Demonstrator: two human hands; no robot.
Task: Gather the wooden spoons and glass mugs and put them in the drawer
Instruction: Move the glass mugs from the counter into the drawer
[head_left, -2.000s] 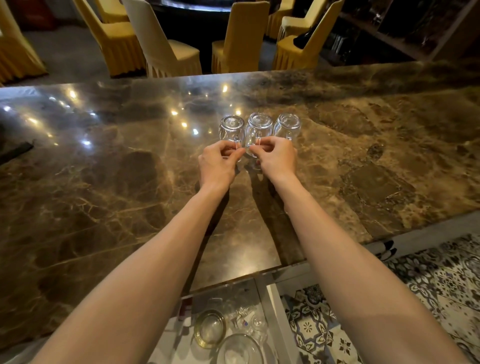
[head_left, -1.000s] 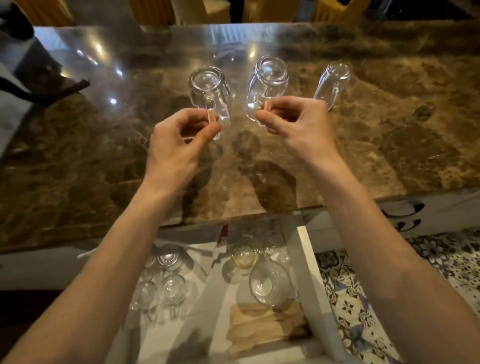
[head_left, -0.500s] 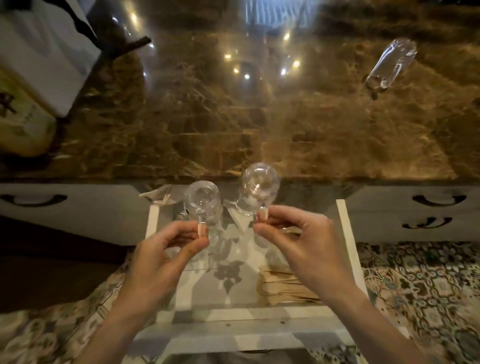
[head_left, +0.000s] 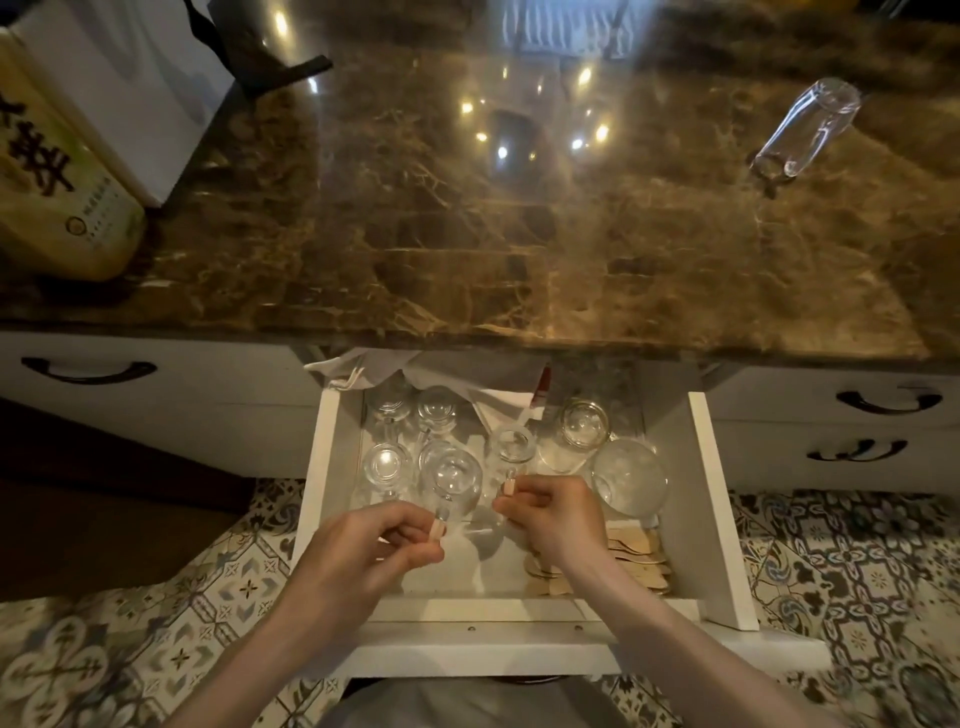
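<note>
Brown marble counter (head_left: 467, 249) fills the upper view. Under its near edge a white drawer (head_left: 719, 519) stands pulled out over patterned floor tiles (head_left: 156, 623). All positions are noted against the drawer.

Left hand (head_left: 358, 551): thumb and forefinger pinch the handle of the first glass mug (head_left: 452, 483), held over the drawer's left-centre above a cluster of standing glasses (head_left: 387, 462). Right hand (head_left: 556, 514): same pinch on the handle of the second glass mug (head_left: 511, 447), over the drawer's middle. The two mugs sit close — contact cannot be told through the glass. The hands are apart, with a narrow gap between them.

The third glass mug (head_left: 802, 135) is on the counter, well beyond the drawer and off to its right.

Inside the drawer:
- The wooden spoons (head_left: 639, 561) are stacked flat in the front right corner, partly under the right wrist.
- A jar (head_left: 584, 423) and a wide round glass (head_left: 631, 478) stand near the right wall.
- A crumpled white cloth (head_left: 374, 369) hangs over the back edge.
- Bare white floor shows along the front — between the left wall and the spoons.

A white box (head_left: 119, 78) stands on the counter far left of the drawer.
</note>
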